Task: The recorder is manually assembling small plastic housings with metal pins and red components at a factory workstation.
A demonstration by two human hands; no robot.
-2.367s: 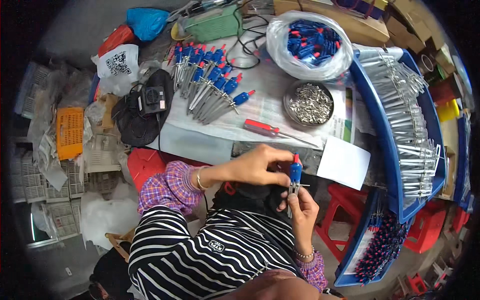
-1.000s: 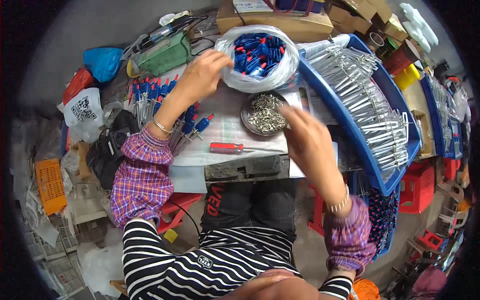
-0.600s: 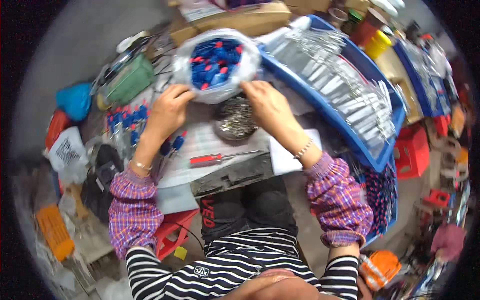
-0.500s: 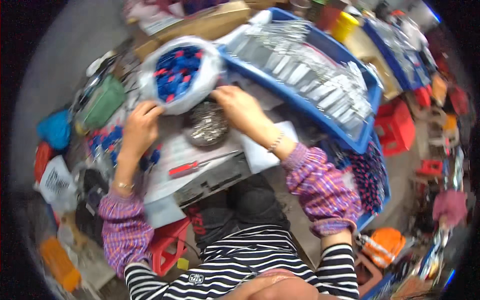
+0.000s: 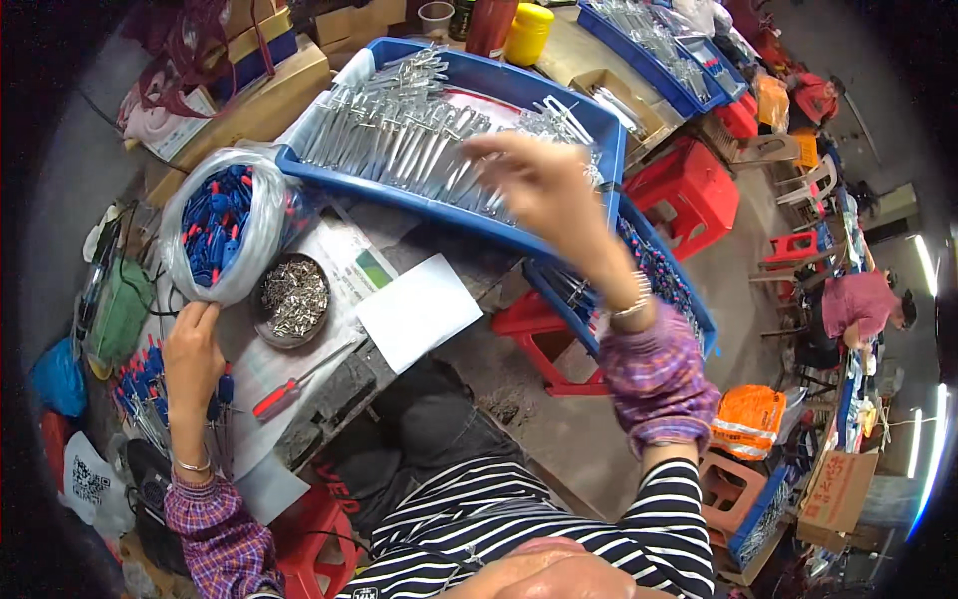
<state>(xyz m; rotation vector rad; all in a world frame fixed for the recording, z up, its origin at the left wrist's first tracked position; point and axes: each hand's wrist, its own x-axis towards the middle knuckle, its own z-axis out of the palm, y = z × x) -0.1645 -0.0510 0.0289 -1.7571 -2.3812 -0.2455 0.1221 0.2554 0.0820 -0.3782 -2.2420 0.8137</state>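
Note:
My left hand (image 5: 193, 349) is closed, its fingertips pinching the near rim of a clear plastic bag (image 5: 261, 262). Small blue plastic pieces with red parts (image 5: 216, 222) fill this bag. Over the long blue tray (image 5: 419, 203) hangs my right hand (image 5: 544, 185), somewhat blurred, fingers stretched out and holding nothing that I can see. Beneath it, thin metal rods (image 5: 399, 135) lie in rows. A round dark bowl (image 5: 267, 332) of small metal pieces (image 5: 296, 297) stands beside the bag. Nearer me rests a red-handled screwdriver (image 5: 277, 399).
White paper (image 5: 419, 311) lies at the bench edge. Blue-handled metal pieces (image 5: 148, 387) are heaped left of my left hand. Red stools (image 5: 689, 195) and another blue bin (image 5: 664, 260) stand to the right. A yellow container (image 5: 529, 35) stands behind the tray.
My right hand has left the bag and bowl and moved right, over the rods in the tray. My left hand is still at the bag's rim. The view has swung right.

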